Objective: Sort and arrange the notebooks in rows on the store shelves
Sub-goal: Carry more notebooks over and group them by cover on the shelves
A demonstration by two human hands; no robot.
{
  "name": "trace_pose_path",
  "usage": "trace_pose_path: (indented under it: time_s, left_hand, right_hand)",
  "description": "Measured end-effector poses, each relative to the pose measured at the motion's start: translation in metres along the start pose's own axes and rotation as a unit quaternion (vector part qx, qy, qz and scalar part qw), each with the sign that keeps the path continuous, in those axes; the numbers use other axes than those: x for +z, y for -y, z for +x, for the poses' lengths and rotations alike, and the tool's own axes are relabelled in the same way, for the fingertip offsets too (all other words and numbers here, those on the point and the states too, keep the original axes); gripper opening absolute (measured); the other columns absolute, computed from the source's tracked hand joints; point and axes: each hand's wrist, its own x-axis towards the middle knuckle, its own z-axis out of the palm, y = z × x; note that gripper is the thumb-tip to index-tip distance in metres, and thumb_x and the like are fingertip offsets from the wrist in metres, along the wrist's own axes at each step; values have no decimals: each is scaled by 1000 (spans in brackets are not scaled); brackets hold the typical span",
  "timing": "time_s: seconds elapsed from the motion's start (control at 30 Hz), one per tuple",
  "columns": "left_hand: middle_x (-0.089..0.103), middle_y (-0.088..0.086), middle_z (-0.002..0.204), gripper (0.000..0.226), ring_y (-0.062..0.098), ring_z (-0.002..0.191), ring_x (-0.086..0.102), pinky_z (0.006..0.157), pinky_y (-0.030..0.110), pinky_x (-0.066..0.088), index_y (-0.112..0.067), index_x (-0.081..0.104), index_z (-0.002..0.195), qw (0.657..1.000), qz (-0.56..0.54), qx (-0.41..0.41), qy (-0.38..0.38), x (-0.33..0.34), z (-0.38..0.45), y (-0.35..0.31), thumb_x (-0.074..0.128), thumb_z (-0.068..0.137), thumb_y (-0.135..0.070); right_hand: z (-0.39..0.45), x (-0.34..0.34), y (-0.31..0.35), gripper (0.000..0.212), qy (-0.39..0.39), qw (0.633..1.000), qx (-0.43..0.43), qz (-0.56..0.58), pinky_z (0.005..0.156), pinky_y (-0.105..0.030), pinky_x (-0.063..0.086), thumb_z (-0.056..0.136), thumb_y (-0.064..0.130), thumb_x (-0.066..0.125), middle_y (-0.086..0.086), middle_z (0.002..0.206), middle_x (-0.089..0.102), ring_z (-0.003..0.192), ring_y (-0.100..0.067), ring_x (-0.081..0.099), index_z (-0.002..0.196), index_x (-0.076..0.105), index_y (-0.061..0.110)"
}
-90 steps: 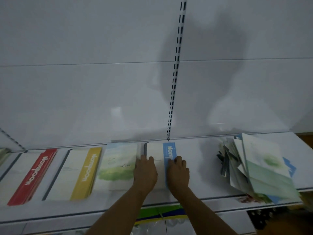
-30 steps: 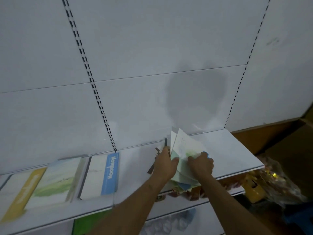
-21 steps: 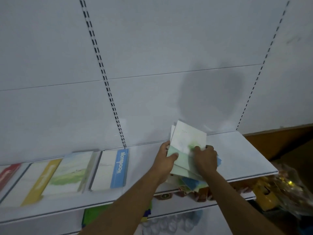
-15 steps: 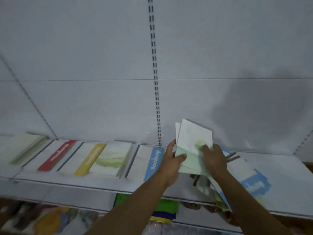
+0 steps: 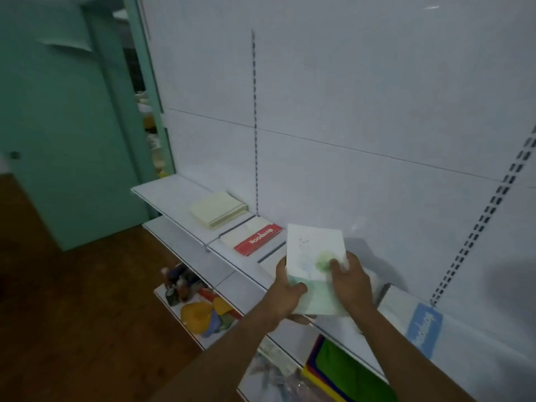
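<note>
While held: green-washed notebooks [image 5: 314, 256] above shelf [image 5: 232, 281] front edge
Left hand [image 5: 285, 297]: grips stack's left edge
Right hand [image 5: 352, 285]: grips its right side

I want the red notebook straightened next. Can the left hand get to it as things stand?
Probably not yet: the left hand grips the green notebooks with the right hand. The red notebook lies uncovered on the shelf.
</note>
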Motion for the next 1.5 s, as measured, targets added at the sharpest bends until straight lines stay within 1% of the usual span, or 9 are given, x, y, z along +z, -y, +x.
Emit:
trace_pose_path:
  time_s: [0.07, 0.4, 0.57, 0.77, 0.93, 1.0, 1.17, 1.33, 1.5]
  left_hand:
    - [50, 2, 132, 68, 30, 75, 72, 47, 35, 58, -47, 11, 140, 1000, -7, 8, -19, -40, -7, 0, 50, 94, -14]
    - [58, -2, 125, 72, 28, 97, 64, 62, 43, 58, -53, 25, 136, 997, 8, 57, -49, -151, 15, 18, 54, 91, -4]
    - [63, 3, 117, 72, 15, 75, 59, 48, 27, 50, -31, 25, 149, 995, 68, 79, 4, -129, 56, 19, 61, 91, -9]
    - [58, 4, 122, 58, 18, 87, 62, 57, 30, 56, -33, 26, 143, 980, 166, 82, 66, -57, 110, 16, 55, 95, -18]
    - [53, 11, 134, 59, 28, 113, 58, 87, 36, 52, -20, 21, 150, 946, 301, 78, 90, -15, 149, 17, 50, 98, -21]
    - [51, 12, 137, 59, 27, 120, 55, 93, 29, 45, -15, 20, 150, 924, 361, 77, 95, -5, 157, 20, 48, 98, -22]
    - [54, 12, 133, 47, 25, 119, 55, 94, 28, 43, -9, 33, 141, 878, 458, 81, 111, 10, 179, 25, 47, 98, -22]
    - [43, 16, 136, 53, 29, 122, 50, 98, 34, 41, -8, 27, 141, 816, 561, 57, 126, 14, 195, 28, 47, 97, -30]
    - [53, 9, 131, 52, 26, 117, 56, 93, 35, 47, -12, 34, 135, 769, 614, 84, 153, 6, 207, 27, 52, 94, -39]
  right_hand:
    - [-1, 37, 18, 53, 28, 1000, -14, -5, 97, -39, 41, 96, 39, 47, -14, 133, 56, 120, -35, 53, 142, 37, 14]
    - [1, 139, 57, 50, 51, 999, -6, 0, 98, -35, 39, 96, 34, 48, -13, 136, 53, 123, -32, 50, 141, 40, 12]
    - [18, 118, 35, 49, -20, 999, 30, -7, 96, -35, 41, 96, 32, 50, -15, 131, 57, 118, -34, 54, 140, 41, 12]
    - [56, 65, -20, 49, -92, 992, 91, 6, 88, -34, 46, 95, 33, 50, -14, 122, 62, 109, -32, 59, 139, 42, 15]
    - [71, 43, -63, 43, -121, 984, 128, -15, 84, -33, 47, 95, 37, 48, -7, 117, 63, 104, -28, 61, 133, 46, 18]
    - [72, 43, -76, 41, -115, 983, 139, -20, 83, -34, 50, 94, 37, 48, -7, 115, 63, 102, -27, 61, 129, 48, 16]
    - [76, 44, -94, 35, -99, 980, 167, -28, 84, -38, 53, 92, 33, 53, -10, 111, 63, 96, -23, 62, 119, 53, 10]
    - [78, 48, -96, 50, -70, 966, 232, -92, 90, -34, 46, 91, 36, 54, -14, 127, 45, 109, -27, 55, 130, 42, 7]
    - [79, 55, -91, 53, -69, 959, 248, -116, 90, -31, 46, 91, 40, 53, -12, 127, 44, 107, -24, 55, 132, 40, 9]
